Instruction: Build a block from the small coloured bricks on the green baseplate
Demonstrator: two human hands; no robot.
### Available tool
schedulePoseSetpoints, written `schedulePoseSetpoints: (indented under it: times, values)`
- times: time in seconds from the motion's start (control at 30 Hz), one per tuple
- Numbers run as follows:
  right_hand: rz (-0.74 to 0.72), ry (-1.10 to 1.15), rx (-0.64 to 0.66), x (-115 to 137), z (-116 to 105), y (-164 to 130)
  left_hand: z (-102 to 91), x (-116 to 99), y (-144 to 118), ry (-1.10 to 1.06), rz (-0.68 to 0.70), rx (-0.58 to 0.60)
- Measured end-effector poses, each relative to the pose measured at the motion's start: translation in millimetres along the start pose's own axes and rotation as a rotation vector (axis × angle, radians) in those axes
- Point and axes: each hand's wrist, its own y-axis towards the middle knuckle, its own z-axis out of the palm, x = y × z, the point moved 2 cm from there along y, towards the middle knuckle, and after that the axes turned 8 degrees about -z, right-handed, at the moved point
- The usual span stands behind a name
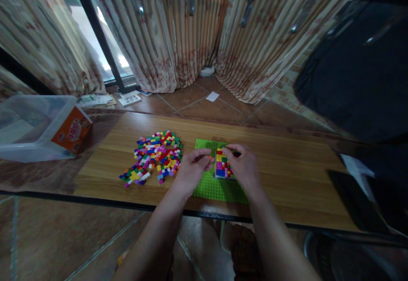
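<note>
A bright green studded baseplate (207, 191) lies on the wooden table. On it sits a low block of building bricks (220, 165) in red, yellow, pink, green and blue rows. My right hand (245, 165) grips the block's right side, with its thumb at the far edge; the hand hides part of the bricks. Just left of the block, my left hand (191, 168) hovers over the plate with its fingertips curled close together. Whatever is between those fingertips is too small to make out. Loose coloured bricks (161, 153) are heaped left of the plate.
A clear plastic bin (35, 145) with an orange label stands at the far left. The wooden table (287, 174) has a dark front edge. A black flat object (353, 198) lies at its right end. Curtains (153, 38) hang behind, above a tiled floor with papers (212, 96).
</note>
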Motion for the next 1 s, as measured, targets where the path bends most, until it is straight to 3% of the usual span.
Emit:
schedulePoseSetpoints:
  times: [0.27,0.43,0.57,0.7,1.0]
  values:
    - [0.06,0.082,0.078,1,3,1,-32.3,-12,1,0.615,0.32,-0.22]
    - [0.076,0.129,0.077,-3,4,0,-59.4,-26,-7,0.797,0.308,-0.381]
    - [0.183,0.254,0.018,-13,4,-2,-71.7,-31,-6,0.9,0.284,-0.439]
    - [0.205,0.306,-0.068,-15,-1,-3,-76.7,-31,-4,1.008,0.279,-0.488]
    - [0.136,0.25,-0.07,-5,-13,-4,-77.7,-35,-6,1.122,0.233,-0.504]
